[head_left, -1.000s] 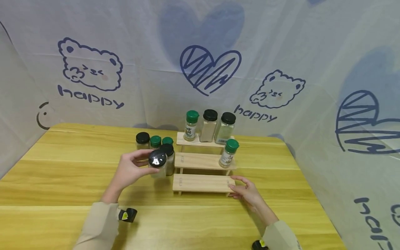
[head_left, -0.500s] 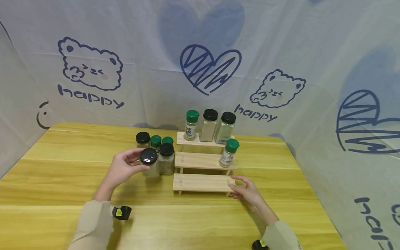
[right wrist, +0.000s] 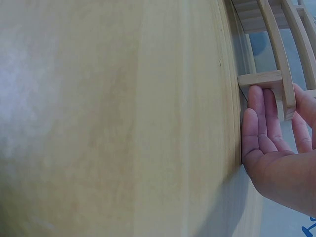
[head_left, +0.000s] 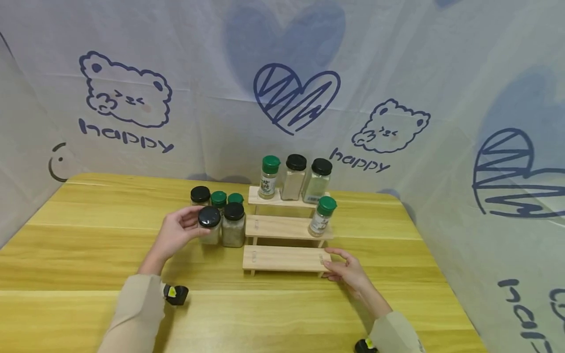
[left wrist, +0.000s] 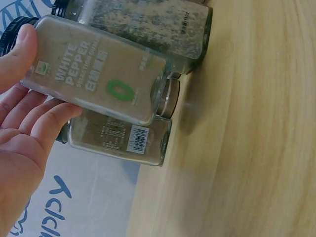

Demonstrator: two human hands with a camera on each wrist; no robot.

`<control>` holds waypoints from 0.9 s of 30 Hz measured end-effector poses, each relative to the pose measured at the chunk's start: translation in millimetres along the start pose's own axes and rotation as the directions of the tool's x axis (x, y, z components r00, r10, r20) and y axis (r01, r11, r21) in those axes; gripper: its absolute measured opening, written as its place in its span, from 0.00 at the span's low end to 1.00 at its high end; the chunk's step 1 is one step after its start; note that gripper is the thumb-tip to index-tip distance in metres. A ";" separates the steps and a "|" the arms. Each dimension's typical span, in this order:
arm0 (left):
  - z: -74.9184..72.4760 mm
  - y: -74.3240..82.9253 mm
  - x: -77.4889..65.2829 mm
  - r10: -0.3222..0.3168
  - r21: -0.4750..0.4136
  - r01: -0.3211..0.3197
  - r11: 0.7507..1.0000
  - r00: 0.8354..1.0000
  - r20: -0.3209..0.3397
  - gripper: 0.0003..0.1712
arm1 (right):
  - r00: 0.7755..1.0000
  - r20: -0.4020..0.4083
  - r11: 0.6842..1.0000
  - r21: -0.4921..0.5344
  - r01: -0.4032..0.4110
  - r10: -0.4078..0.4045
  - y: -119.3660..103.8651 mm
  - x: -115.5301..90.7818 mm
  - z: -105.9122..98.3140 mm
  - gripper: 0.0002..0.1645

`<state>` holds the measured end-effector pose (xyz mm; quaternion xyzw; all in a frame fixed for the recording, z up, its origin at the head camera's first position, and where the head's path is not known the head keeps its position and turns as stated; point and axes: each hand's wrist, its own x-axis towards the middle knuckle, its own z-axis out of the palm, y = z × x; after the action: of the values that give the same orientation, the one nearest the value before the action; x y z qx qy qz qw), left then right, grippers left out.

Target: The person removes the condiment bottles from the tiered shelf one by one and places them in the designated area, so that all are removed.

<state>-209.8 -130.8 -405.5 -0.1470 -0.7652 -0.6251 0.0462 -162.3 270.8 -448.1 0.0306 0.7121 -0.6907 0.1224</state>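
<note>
My left hand (head_left: 172, 238) pinches a clear, black-lidded jar of white pepper (head_left: 211, 236) near its lid, thumb on one side and fingers on the other. In the left wrist view the jar's label (left wrist: 81, 66) reads WHITE PEPPER, and its base is close over the table. A black-lidded jar of speckled seasoning (head_left: 234, 230) stands just right of it. My right hand (head_left: 350, 275) grips the right end of the lowest step (head_left: 287, 259) of a three-step wooden rack. From the right wrist, the thumb and fingers are seen around that step's end (right wrist: 289, 106).
Behind the held jar stand another black-lidded jar (head_left: 200, 196) and two green-capped bottles (head_left: 218, 198). On the rack's top step are a green-capped bottle (head_left: 268, 181) and two black-lidded jars (head_left: 293, 184). A green-capped bottle (head_left: 320, 223) stands on the middle step's right end.
My left hand has carried the white pepper jar leftward, from in front of the speckled jar to its left side, then slightly farther back. The right hand keeps its grip on the rack.
</note>
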 end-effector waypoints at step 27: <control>7.6 -14.9 11.6 -0.061 -0.014 0.061 0.998 0.998 -0.031 0.30 | 1.000 -0.002 1.000 0.003 0.003 -0.003 0.5 0.8 -0.7 0.28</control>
<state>-224.2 -124.1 -418.2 -0.1139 -0.7643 -0.6336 0.0383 -163.1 271.4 -448.7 0.0304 0.7113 -0.6918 0.1205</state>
